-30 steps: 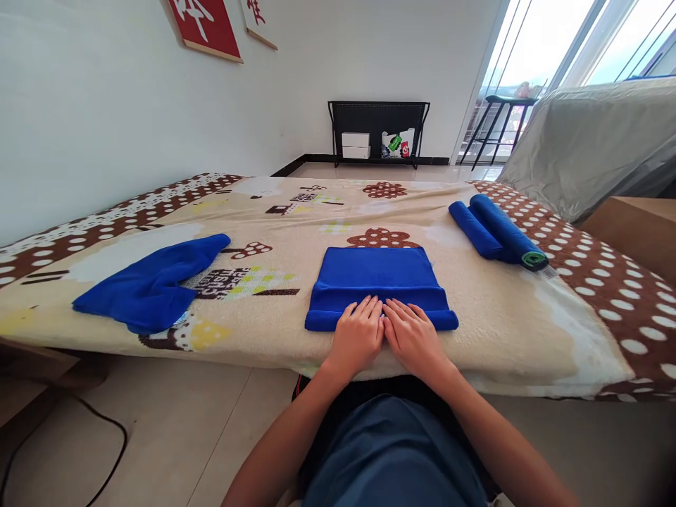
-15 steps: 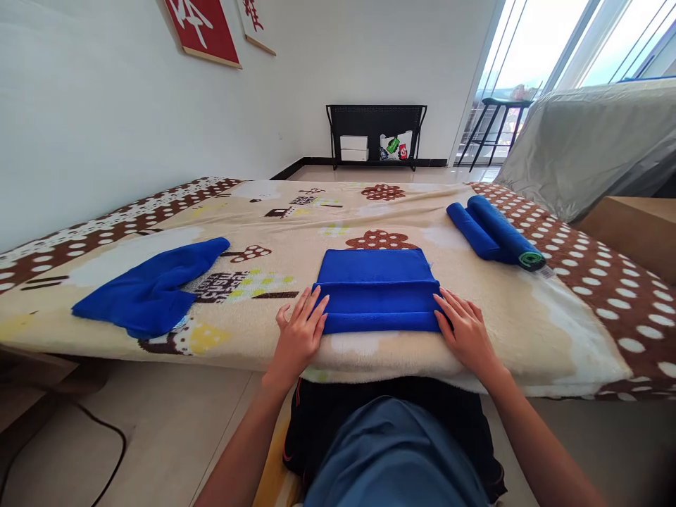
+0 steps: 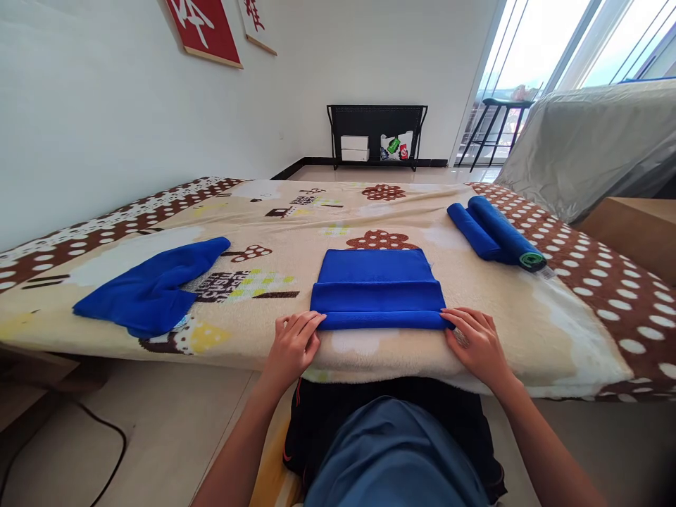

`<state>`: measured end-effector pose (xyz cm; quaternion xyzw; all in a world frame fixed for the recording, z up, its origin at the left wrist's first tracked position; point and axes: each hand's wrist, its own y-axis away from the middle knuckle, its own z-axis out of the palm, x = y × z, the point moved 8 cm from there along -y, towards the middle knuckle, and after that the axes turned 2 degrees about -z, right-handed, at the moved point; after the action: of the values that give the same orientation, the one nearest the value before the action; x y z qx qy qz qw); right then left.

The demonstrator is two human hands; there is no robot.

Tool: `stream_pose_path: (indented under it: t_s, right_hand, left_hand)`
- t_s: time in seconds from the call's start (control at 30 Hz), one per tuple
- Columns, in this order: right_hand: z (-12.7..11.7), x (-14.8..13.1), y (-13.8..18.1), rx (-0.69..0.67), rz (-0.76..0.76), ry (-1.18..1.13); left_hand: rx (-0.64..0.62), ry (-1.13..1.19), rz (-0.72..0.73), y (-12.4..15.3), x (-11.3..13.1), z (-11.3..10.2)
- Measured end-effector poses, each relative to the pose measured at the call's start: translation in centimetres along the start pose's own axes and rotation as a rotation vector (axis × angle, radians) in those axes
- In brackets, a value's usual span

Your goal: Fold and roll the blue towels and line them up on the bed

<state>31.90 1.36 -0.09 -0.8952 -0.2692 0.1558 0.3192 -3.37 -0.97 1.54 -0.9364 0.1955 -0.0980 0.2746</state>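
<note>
A folded blue towel (image 3: 376,285) lies flat on the patterned blanket (image 3: 327,211) right in front of me, its near edge doubled over into a thick band. My left hand (image 3: 293,346) pinches the near left corner of that band. My right hand (image 3: 475,341) pinches the near right corner. Both hands rest on the blanket with fingers curled onto the towel's edge.
A loose crumpled blue towel (image 3: 151,285) lies to the left. Two rolled blue towels (image 3: 493,231) lie at the right. The wall is on the left, a black rack (image 3: 376,134) at the back, a covered sofa (image 3: 586,141) at the right.
My hands went from pressing together at the towel's middle out to its two ends, then slid back to its near corners. The towel's near edge now looks tighter.
</note>
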Motion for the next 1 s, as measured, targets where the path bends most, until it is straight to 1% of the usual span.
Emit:
stream_pose_path:
  t_s: [0.13,0.23,0.37,0.5,0.6,0.67,0.73,0.8,0.83,0.9,0.97,1.0]
  right_hand:
    - [0.3,0.2,-0.7,0.004,0.067,0.042]
    - [0.5,0.4,-0.9,-0.008,0.098,0.066]
    - [0.6,0.5,-0.9,-0.028,0.101,0.057]
    - [0.2,0.1,-0.5,-0.014,0.08,0.027]
    - [-0.2,-0.4,0.1,-0.006,0.069,-0.031]
    - [-0.6,-0.8,0.4,-0.001,0.068,-0.081]
    - [-0.7,-1.1,0.4,-0.007,0.072,-0.11]
    - [-0.6,-1.3,-0.1,-0.02,0.099,-0.071]
    - [-0.6,-1.4,-0.4,-0.022,0.127,-0.022]
    - [-0.5,-1.7,-1.3,0.001,0.193,0.094]
    - [-0.3,-3.0,-2.2,0.042,0.215,0.149]
    - [0.0,-4.1,-2.7,0.051,0.191,0.128]
  left_hand:
    - [0.022,0.045,-0.054,-1.1,-0.3,0.6]
    - [0.056,0.054,-0.102,-1.4,-0.5,1.0]
    - [0.084,0.022,-0.147,-1.2,-0.4,1.4]
    - [0.083,0.004,-0.169,-0.6,0.1,0.9]
    - [0.047,-0.004,-0.171,-0.2,0.6,0.1]
    - [-0.002,-0.009,-0.17,0.0,0.7,-0.2]
    - [-0.063,-0.027,-0.184,0.0,0.7,-0.2]
    - [-0.098,-0.077,-0.225,-0.2,0.6,-0.1]
    - [-0.091,-0.112,-0.256,-0.5,0.6,-0.1]
    - [-0.025,-0.178,-0.312,-1.2,1.0,-0.4]
    - [0.069,-0.181,-0.31,-2.0,2.7,-0.6]
    - [0.098,-0.147,-0.267,-2.5,4.0,-0.4]
